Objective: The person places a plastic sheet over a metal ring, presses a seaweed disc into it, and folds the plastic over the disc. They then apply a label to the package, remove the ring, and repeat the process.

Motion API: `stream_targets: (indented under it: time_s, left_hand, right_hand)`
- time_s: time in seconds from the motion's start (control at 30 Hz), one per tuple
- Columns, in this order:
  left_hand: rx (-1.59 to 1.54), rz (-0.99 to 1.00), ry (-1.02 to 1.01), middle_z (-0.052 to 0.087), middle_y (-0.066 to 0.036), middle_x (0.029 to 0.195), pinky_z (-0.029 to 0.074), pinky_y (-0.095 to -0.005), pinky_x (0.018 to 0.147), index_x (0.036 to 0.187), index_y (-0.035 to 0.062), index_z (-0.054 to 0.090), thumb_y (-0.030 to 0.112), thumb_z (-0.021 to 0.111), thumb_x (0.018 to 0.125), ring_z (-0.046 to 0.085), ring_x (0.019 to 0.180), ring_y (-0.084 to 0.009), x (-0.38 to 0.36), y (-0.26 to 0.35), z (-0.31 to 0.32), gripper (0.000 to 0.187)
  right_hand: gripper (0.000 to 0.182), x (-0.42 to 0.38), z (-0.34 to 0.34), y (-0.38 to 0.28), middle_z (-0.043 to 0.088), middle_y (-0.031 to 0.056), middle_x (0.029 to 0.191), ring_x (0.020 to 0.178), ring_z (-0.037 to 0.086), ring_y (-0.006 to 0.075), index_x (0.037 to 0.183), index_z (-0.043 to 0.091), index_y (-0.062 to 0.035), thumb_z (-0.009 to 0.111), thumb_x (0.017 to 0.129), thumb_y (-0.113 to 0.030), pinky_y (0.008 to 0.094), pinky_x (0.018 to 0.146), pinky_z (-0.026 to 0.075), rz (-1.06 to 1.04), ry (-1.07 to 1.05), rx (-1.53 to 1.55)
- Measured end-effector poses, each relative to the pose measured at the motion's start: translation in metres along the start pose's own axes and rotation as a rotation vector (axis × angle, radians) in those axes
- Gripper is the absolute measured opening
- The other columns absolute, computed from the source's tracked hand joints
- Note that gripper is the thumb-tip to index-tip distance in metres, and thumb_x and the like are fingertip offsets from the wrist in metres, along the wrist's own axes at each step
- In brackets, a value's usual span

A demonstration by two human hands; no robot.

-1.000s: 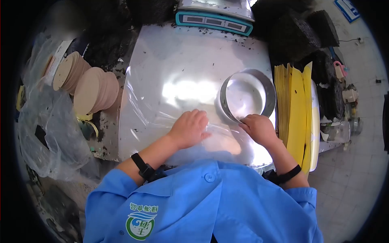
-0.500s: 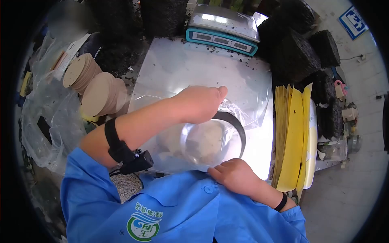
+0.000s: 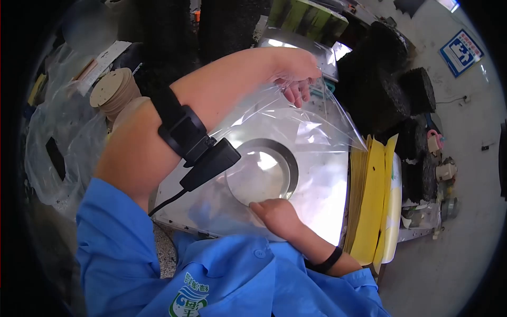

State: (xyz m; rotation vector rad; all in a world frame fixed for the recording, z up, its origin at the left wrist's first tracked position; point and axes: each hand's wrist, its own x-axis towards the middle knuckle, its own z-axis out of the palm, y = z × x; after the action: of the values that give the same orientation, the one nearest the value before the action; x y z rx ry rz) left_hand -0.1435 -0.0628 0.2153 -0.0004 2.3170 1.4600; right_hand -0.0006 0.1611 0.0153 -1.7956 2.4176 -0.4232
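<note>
My left hand [image 3: 297, 71] is raised over the far side of the white work surface [image 3: 322, 198], its thumb and fingertips closed on clear plastic film [image 3: 325, 124]. The film stretches in creased folds down towards the surface and right towards the yellow sheets. A round metal ring [image 3: 292, 168] lies near the middle, with a pale, shiny round area inside it. My right hand [image 3: 277, 214] is at the ring's near edge, fingers closed on the rim; whether film is also between them is unclear. A black device is strapped to my left forearm.
A scale [image 3: 330, 84], partly hidden by my left hand, stands at the back beneath a green box [image 3: 306, 20]. Dark blocks [image 3: 380, 95] are stacked right of it. Yellow sheets [image 3: 369, 198] stand at the right; pale discs [image 3: 112, 91] and crumpled plastic [image 3: 66, 132] lie left.
My left hand has moved up and away, lifting and stretching the film. The ring and my right hand are further left in the view, which has itself shifted.
</note>
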Motion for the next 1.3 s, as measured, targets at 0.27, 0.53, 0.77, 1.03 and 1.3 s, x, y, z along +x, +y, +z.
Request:
stream_targets:
  time_s: [0.27, 0.53, 0.77, 1.03, 1.3]
  left_hand:
    - [0.465, 0.283, -0.168, 0.068, -0.017, 0.112, 0.051, -0.0369, 0.086, 0.125, 0.0036, 0.057, 0.027, 0.045, 0.101, 0.065, 0.103, -0.0284, -0.039, -0.036, 0.035, 0.035]
    - [1.107, 0.588, 0.242, 0.056, -0.018, 0.135, 0.043, -0.0445, 0.103, 0.126, 0.0004, 0.058, 0.024, 0.054, 0.094, 0.053, 0.127, -0.0294, -0.124, -0.171, 0.171, 0.04]
    - [0.998, 0.36, -0.145, 0.049, -0.016, 0.142, 0.032, -0.0498, 0.112, 0.131, 0.0032, 0.055, 0.044, 0.065, 0.084, 0.044, 0.134, -0.0323, -0.113, -0.146, 0.17, 0.063]
    - [1.17, 0.4, 0.285, 0.034, -0.013, 0.155, 0.015, -0.0522, 0.119, 0.144, 0.0063, 0.043, 0.058, 0.065, 0.08, 0.027, 0.145, -0.031, -0.065, -0.173, 0.147, 0.085]
    - [0.949, -0.538, 1.076, 0.023, -0.019, 0.158, 0.02, -0.0467, 0.119, 0.149, -0.0005, 0.028, 0.015, 0.071, 0.081, 0.021, 0.146, -0.0365, -0.176, -0.274, 0.002, 0.082]
  right_hand:
    - [0.016, 0.034, -0.022, 0.057, 0.067, 0.0169, 0.085, 0.083, 0.066, 0.035, 0.094, 0.064, -0.0061, 0.063, 0.083, -0.017, 0.0419, 0.071, 0.053, 0.281, -0.108, -0.012]
    - [0.036, -0.117, -0.165, 0.009, 0.07, 0.0143, 0.115, 0.099, 0.07, 0.0326, 0.12, 0.065, -0.0005, 0.068, 0.085, -0.011, 0.0353, 0.089, 0.053, 0.466, -0.115, 0.781]
    - [0.072, -0.101, -0.059, 0.03, 0.034, 0.0179, 0.154, 0.142, 0.03, 0.0399, 0.145, 0.044, -0.011, 0.072, 0.083, -0.032, 0.0541, 0.115, 0.026, 0.641, -0.055, -0.074]
    - [0.069, -0.067, -0.135, 0.112, 0.051, 0.0119, 0.144, 0.129, 0.051, 0.0327, 0.142, 0.047, -0.0131, 0.078, 0.081, -0.022, 0.0396, 0.107, 0.042, 0.61, 0.103, 0.061]
    - [0.099, -0.016, -0.265, 0.373, 0.031, 0.0205, 0.155, 0.142, 0.033, 0.0345, 0.153, 0.03, -0.0123, 0.076, 0.075, -0.052, 0.0414, 0.114, 0.033, 0.965, 0.203, -0.406]
